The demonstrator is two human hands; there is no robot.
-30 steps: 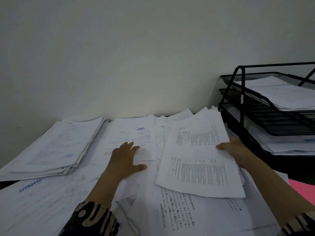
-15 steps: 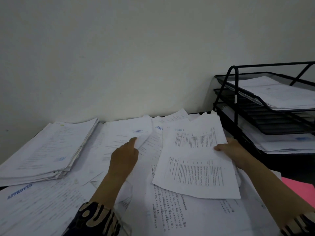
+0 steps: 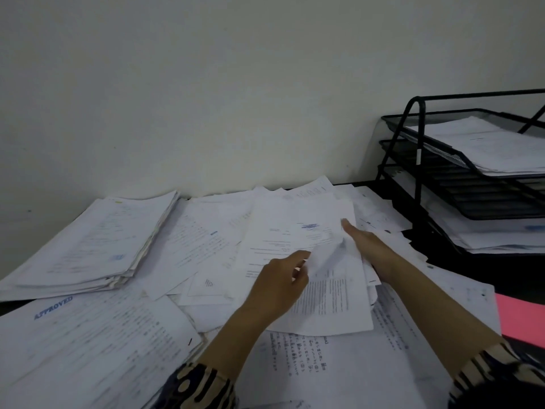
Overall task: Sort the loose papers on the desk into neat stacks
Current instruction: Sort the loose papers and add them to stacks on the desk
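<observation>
Buckling white printed sheet (image 3: 327, 261), text-covered.

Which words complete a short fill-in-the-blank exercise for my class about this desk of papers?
1. The blue stamp on the near-left sheet reads ____.
2. The black tray rack stands at the desk's ____ side.
3. The sheet at the right edge is coloured ____.

Missing words: APPROVED; right; pink.

A plain pale wall (image 3: 236, 84) fills the view from nine through two o'clock, dimly and evenly lit. At three o'clock a black wire tray rack (image 3: 413, 149) stands on the dark desk (image 3: 472, 261), hard against that wall.
</observation>
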